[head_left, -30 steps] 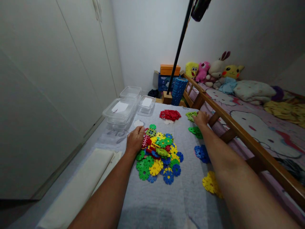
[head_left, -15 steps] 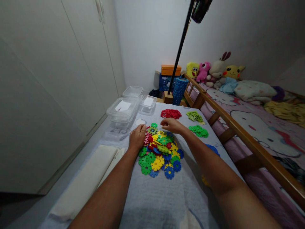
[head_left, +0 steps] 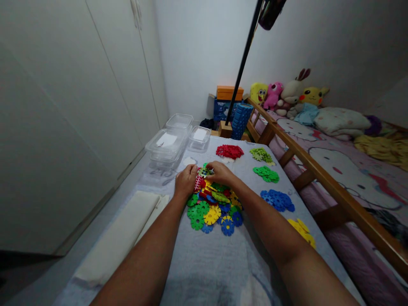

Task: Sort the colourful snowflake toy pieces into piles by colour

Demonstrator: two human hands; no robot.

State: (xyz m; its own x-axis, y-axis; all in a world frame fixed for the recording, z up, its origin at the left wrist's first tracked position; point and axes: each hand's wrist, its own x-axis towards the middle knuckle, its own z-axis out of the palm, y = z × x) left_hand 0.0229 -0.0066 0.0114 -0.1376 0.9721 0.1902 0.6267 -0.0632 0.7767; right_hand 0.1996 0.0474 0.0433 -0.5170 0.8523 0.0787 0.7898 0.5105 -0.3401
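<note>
A heap of plastic interlocking discs in green, yellow and blue lies mid-table, with red and lime pieces among them. At its far left edge my left hand is closed, its fingers curled against a red lattice-edged piece. My right hand reaches over the far side of the heap. Its thumb and fingers pinch at the right edge of a lime-green square piece, close beside the left fingertips. The undersides of both hands are hidden.
Sorted piles stand along the far and right sides: red, lime, green, blue and yellow. Clear plastic boxes sit at the far left, a folded white cloth nearer. A wooden bed rail borders the right.
My right hand has moved left and nearer to me, from beyond the heap to the lime-green square piece. The blue and yellow piles show more fully. My left hand has stayed nearly still.
</note>
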